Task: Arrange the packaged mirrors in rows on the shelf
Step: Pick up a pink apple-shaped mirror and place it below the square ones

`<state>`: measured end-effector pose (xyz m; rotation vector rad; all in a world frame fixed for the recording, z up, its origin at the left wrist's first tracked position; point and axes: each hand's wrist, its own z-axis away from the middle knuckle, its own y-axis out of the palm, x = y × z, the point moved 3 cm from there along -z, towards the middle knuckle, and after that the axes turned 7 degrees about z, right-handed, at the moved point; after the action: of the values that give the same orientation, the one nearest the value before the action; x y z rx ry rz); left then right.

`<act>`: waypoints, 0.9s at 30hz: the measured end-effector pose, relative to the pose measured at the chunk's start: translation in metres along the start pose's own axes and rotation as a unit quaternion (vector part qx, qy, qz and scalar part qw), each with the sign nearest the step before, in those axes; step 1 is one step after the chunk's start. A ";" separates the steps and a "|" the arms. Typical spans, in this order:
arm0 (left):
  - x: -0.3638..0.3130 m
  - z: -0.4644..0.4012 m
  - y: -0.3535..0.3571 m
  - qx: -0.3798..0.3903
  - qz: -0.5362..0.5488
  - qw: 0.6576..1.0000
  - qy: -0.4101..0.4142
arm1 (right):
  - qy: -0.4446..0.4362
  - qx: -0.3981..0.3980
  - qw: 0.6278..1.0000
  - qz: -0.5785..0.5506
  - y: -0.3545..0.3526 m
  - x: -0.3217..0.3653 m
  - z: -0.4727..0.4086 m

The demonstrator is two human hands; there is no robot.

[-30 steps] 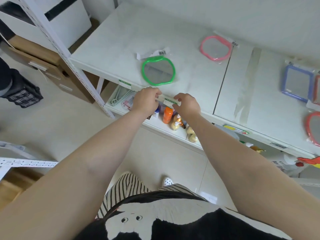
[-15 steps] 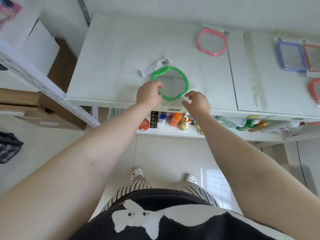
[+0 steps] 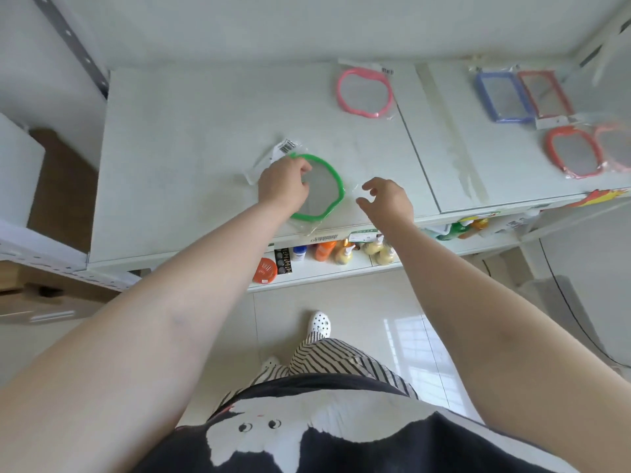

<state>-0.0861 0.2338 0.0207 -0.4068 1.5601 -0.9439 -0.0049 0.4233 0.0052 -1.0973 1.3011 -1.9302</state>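
Note:
A green-framed mirror [image 3: 327,189] in clear wrap lies near the front edge of the white shelf [image 3: 187,148]. My left hand [image 3: 283,186] covers its left side, fingers curled over the upper rim beside the barcode tag [image 3: 286,146]. Just right of the mirror, my right hand [image 3: 387,201] hovers with fingers spread at the edge of the wrap, holding nothing. A pink mirror [image 3: 363,92] lies at the back. Further right lie a blue rectangular mirror [image 3: 502,97], a red rectangular mirror [image 3: 543,93] and two orange-red mirrors [image 3: 573,151].
Below the front edge, a lower shelf holds small bottles [image 3: 341,252] and a round orange tin [image 3: 264,269]. A grey upright post [image 3: 82,52] stands at the back left. Brown boxes [image 3: 51,295] sit to the left, on the floor side.
Both hands rose from the shelf's front edge onto the shelf. My left hand moved over the green mirror's left side; my right hand opened beside it. The view shifted rightwards.

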 end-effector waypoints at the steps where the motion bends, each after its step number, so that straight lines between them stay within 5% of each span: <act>1: -0.003 -0.007 0.000 0.002 -0.003 1.000 0.004 | 0.004 0.000 1.000 -0.003 -0.002 -0.001 -0.008; 21: -0.052 -0.225 0.095 -0.048 0.062 0.994 -0.073 | 0.068 -0.048 0.992 -0.090 -0.018 -0.046 -0.239; 27: -0.051 -0.256 0.109 0.005 0.155 0.977 -0.145 | 0.091 -0.010 0.990 -0.111 -0.006 -0.030 -0.272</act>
<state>-0.2880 0.4235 -0.0377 -0.2695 1.3050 -0.6199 -0.2237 0.5776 -0.0514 -1.1380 1.3428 -2.2307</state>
